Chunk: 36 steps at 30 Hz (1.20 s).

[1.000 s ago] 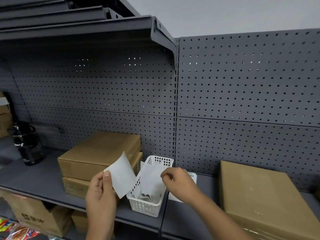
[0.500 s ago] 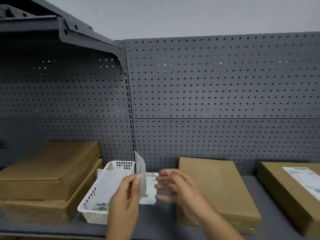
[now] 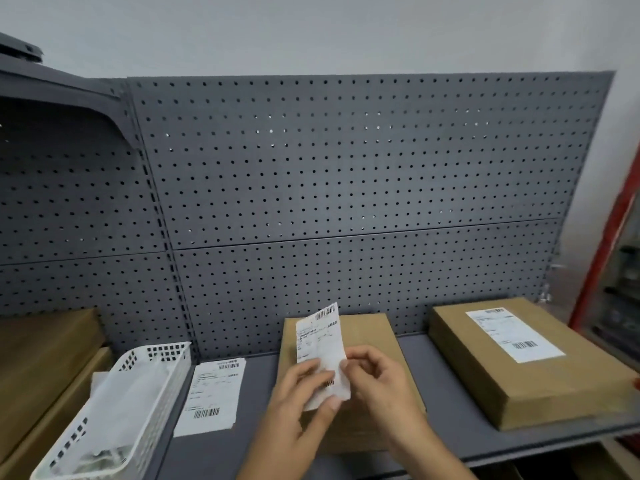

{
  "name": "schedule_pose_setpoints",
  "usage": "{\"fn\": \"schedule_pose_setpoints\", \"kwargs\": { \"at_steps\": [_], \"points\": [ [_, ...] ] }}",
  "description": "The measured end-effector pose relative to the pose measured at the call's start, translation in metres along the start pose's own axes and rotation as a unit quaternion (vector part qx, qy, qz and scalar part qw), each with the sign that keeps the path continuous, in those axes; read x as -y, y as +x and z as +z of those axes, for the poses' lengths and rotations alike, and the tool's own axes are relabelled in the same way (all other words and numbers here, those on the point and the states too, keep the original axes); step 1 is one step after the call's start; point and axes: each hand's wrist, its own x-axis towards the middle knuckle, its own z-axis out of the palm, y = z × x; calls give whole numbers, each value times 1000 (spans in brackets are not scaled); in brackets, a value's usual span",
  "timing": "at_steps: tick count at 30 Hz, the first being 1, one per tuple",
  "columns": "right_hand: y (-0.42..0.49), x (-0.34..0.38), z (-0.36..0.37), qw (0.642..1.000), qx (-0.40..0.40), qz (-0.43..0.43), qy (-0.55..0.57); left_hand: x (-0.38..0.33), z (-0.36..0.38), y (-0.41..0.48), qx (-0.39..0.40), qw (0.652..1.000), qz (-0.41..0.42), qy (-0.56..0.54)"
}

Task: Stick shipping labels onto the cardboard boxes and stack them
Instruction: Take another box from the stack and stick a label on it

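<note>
A white printed shipping label with barcodes point(image 3: 320, 344) is being pinched at its lower part by both hands. It is being gripped from below between thumb and fingers of the left hand point(image 3: 298, 403), and its right edge is being nipped by the curled fingertips of the right hand point(image 3: 381, 386). It is being held upright over the unlabelled flat brown cardboard box point(image 3: 370, 336) at six o'clock.

Whether the backing is off cannot be told. If the adhesive is exposed, the limp sheet is likely being risked to folding onto itself or clinging to fingertips. A skewed or creased lay-down, with a wrinkled barcode, would probably be caused by pressing before the edges are aligned.

All of this is being carried by a dark grey metal shelf point(image 3: 258, 386) backed by a grey perforated panel point(image 3: 346, 185). A second brown box point(image 3: 464, 372), already labelled, is lying at four o'clock. A loose white label point(image 3: 211, 396) is lying flat at seven o'clock, just beside a white plastic lattice basket point(image 3: 162, 351). Stacked brown boxes point(image 3: 41, 358) are sitting at nine o'clock, and a red upright point(image 3: 609, 254) is showing at three o'clock.
</note>
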Motion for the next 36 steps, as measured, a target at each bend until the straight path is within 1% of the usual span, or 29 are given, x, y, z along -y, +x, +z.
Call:
{"fn": "schedule_pose_setpoints", "kwargs": {
  "at_steps": [2,5,7,9,11,13,18,20,23,25,29,33,36],
  "points": [
    [4,-1,-13,999,-22,-22,-14,-6,8,7,14,997,-43,-63],
    [10,-1,-27,999,-33,-35,-12,-8,17,17,-17,987,-90,-135],
    [12,-1,-34,999,-29,-46,-9,-6,21,25,-38,969,-122,-210],
    [14,-2,-39,998,-22,-52,-7,-8,21,31,-42,943,-165,-286],
    [15,-6,-42,998,-20,-57,-7,-11,18,36,-59,929,-189,-313],
    [15,-12,-43,997,-16,-73,-21,-12,15,39,-63,925,-193,-320],
    [18,-25,-49,980,3,-156,-127,-6,4,43,-66,949,-169,-259],
    [22,-21,-53,972,36,-172,-155,-4,-2,45,-54,961,-156,-223],
    [32,-10,-54,971,79,-155,-163,-8,-8,50,-25,971,-144,-190],
    [41,-7,-55,972,68,-135,-183,-11,-10,55,-14,977,-135,-166],
    [55,-9,-58,976,12,-85,-202,-9,-7,65,5,990,-123,-72],
    [60,-17,-53,974,14,-59,-220,-2,-4,69,14,991,-134,-20],
    [64,-19,-52,968,29,-63,-241,4,-2,70,21,991,-131,3]
  ]
}}
